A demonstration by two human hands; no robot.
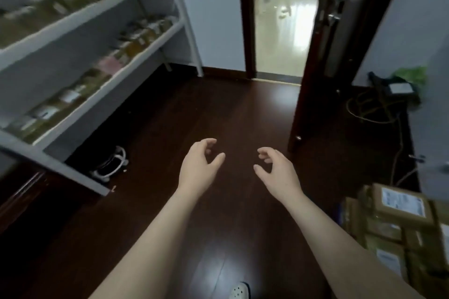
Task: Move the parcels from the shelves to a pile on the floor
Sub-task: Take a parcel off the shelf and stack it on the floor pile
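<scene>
Head view, starting at the left: I see white shelves (136,73) running along the wall, with blurred brown parcels (70,97) lined up on the boards. A pink one (110,64) sits among them on the lower board. Under that board a white-and-black object (110,165) lies on the dark wooden floor (218,109); I cannot tell what it is.

Toward the middle, the left hand (198,165) hangs over bare floor, fingers loosely curled, thumb apart, holding nothing. Just right of it, the right hand (277,170) mirrors it, fingers relaxed and curved round nothing. The two hands are near each other but apart. Below them I make out a white shoe tip (239,291) at the bottom edge.

Beyond the hands an open doorway (279,31) gives onto a bright glossy floor, with the dark door (315,68) swung inward at its right. Farther right, yellow cables (371,111) lie tangled on the floor by the wall. In the lower right corner a pile (398,209) of brown parcels with white labels sits on the floor, stacked in layers.
</scene>
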